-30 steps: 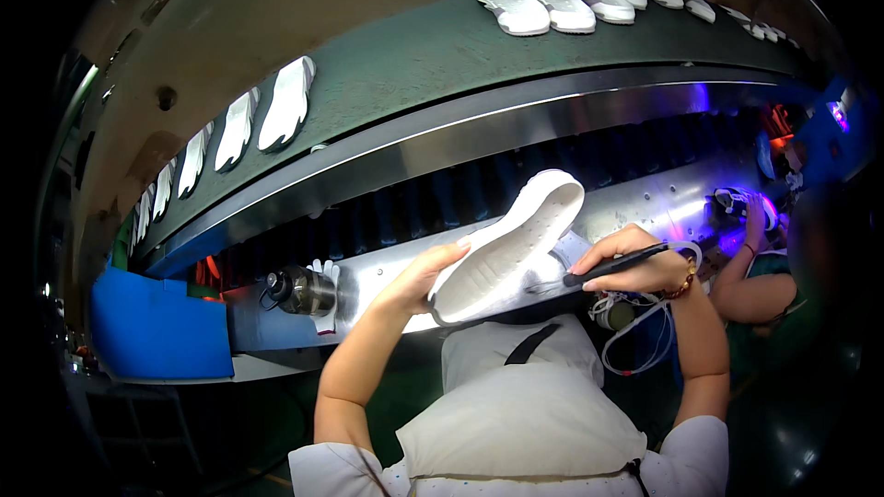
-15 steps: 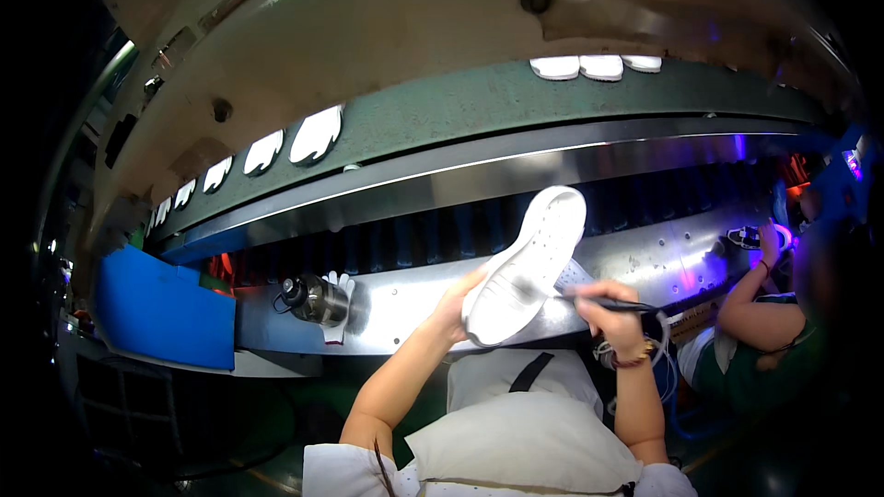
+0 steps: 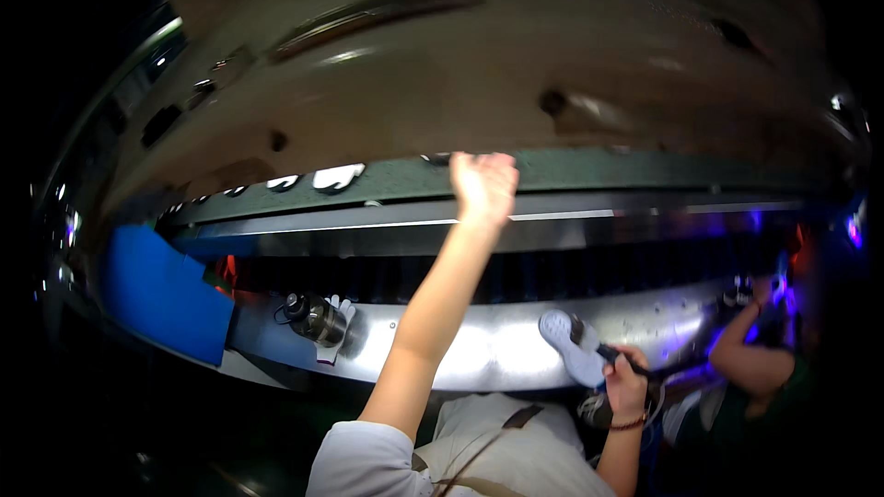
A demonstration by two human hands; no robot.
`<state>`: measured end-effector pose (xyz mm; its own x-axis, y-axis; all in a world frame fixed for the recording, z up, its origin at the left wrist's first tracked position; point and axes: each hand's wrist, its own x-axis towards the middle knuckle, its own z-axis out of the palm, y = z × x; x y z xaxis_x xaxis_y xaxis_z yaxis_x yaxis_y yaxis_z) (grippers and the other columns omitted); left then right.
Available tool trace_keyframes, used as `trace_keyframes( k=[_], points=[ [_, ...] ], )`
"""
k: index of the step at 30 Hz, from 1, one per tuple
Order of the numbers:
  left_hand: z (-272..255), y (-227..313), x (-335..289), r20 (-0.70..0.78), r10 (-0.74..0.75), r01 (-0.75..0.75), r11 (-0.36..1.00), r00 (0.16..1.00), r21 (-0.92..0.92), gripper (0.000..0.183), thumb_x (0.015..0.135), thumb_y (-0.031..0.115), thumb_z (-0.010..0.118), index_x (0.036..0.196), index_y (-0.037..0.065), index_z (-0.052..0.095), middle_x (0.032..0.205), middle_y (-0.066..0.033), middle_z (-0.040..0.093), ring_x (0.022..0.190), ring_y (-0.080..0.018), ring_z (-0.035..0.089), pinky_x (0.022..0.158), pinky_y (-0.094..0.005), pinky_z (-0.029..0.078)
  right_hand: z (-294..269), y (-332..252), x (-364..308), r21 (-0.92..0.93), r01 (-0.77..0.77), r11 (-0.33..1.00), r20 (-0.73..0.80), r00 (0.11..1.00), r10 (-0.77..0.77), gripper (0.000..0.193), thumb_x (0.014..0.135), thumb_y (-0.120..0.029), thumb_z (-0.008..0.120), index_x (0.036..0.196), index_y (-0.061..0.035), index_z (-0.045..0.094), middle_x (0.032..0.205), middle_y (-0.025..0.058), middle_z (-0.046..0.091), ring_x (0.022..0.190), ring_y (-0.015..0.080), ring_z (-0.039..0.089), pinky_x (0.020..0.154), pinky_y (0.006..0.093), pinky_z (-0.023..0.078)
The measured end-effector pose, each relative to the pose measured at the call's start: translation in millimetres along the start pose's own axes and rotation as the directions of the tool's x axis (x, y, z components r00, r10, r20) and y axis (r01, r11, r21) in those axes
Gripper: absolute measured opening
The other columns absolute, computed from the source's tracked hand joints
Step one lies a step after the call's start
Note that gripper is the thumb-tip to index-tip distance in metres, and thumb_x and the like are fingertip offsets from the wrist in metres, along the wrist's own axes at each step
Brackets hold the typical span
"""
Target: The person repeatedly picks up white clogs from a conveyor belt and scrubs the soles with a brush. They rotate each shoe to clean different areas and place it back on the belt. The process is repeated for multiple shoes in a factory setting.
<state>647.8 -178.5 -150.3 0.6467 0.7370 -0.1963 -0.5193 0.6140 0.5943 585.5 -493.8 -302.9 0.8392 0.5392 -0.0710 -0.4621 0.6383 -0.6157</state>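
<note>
1. Where the picture's lower edge is reached, a pale apron with a dark strap is seen on the person's front, and both forearms rise from it.
2. Just above the apron, the right hand is closed around a dark brush handle, whose tip is pressed against a white shoe sole; whether the sole is also gripped by this hand cannot be told.
3. The sole is held low over the shiny steel workbench, near its front edge and right of centre.
4. On the bench to the left, a dark metal flask is laid on its side, with a white glove touching it and a blue panel beyond.
5. At the far right, another person's hand is raised over the bench under purple light.
6. Farther up, the left hand is stretched to the green conveyor belt, fingers loosely spread with nothing held.
7. Along the belt to the left, white shoe soles are laid in a row.
</note>
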Motion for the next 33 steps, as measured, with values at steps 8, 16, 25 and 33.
trace_keyframes(
  k=[8, 16, 25, 33],
  points=[
    [56.8, -76.5, 66.0, 0.792, 0.341, -0.827, -0.066, 0.507, 0.558, 0.029, 0.078, 0.019, 0.048, 0.101, 0.001, 0.052, 0.104, -0.0175, 0.053, 0.101, -0.0289, 0.048, 0.082, -0.0369, 0.039, -65.2, -1.0, 1.2, -0.343, -0.284, 0.895, -0.273, 0.942, 0.195, 0.025, 0.079, -0.003, 0.053, 0.104, 0.0028, 0.049, 0.091, 0.0080, 0.052, 0.067, 0.0115, 0.050, 0.060, 0.0211, 0.042],
    [12.2, -16.4, -0.8, 0.811, 0.078, -0.730, -0.391, 0.580, 0.560, 0.022, 0.070, 0.019, 0.061, 0.083, 0.003, 0.053, 0.093, -0.0117, 0.052, 0.094, -0.0273, 0.044, 0.084, -0.0359, 0.035, -60.6, 34.8, 61.1, 0.044, -0.556, 0.830, 0.005, 0.831, 0.557, 0.034, 0.084, -0.013, 0.048, 0.113, 0.0035, 0.045, 0.108, 0.0138, 0.049, 0.100, 0.0240, 0.045, 0.088, 0.0354, 0.035],
    [-77.4, -15.8, -97.8, 0.229, -0.242, 0.194, 0.957, 0.943, 0.215, 0.053, 0.073, 0.005, 0.054, 0.121, 0.000, 0.031, 0.109, -0.0132, 0.045, 0.102, -0.0229, 0.048, 0.086, -0.0342, 0.041, -96.2, 40.6, 87.8, 0.700, -0.258, 0.666, -0.025, 0.923, 0.384, 0.045, 0.082, -0.013, 0.030, 0.124, 0.0032, 0.022, 0.130, 0.0124, 0.020, 0.120, 0.0251, 0.017, 0.100, 0.0381, 0.016],
    [-155.2, -21.6, -153.4, 0.795, -0.484, 0.785, 0.620, 0.365, 0.017, 0.101, 0.063, 0.065, 0.055, 0.134, 0.007, 0.012, 0.134, -0.0216, 0.020, 0.119, -0.0428, 0.027, 0.099, -0.0484, 0.023, -4.1, -43.4, 32.6, -0.027, 0.031, 0.999, 0.046, 0.999, -0.030, 0.031, 0.075, -0.004, 0.045, 0.105, 0.0047, 0.042, 0.106, 0.0141, 0.043, 0.098, 0.0212, 0.040, 0.087, 0.0314, 0.032]
  ],
)
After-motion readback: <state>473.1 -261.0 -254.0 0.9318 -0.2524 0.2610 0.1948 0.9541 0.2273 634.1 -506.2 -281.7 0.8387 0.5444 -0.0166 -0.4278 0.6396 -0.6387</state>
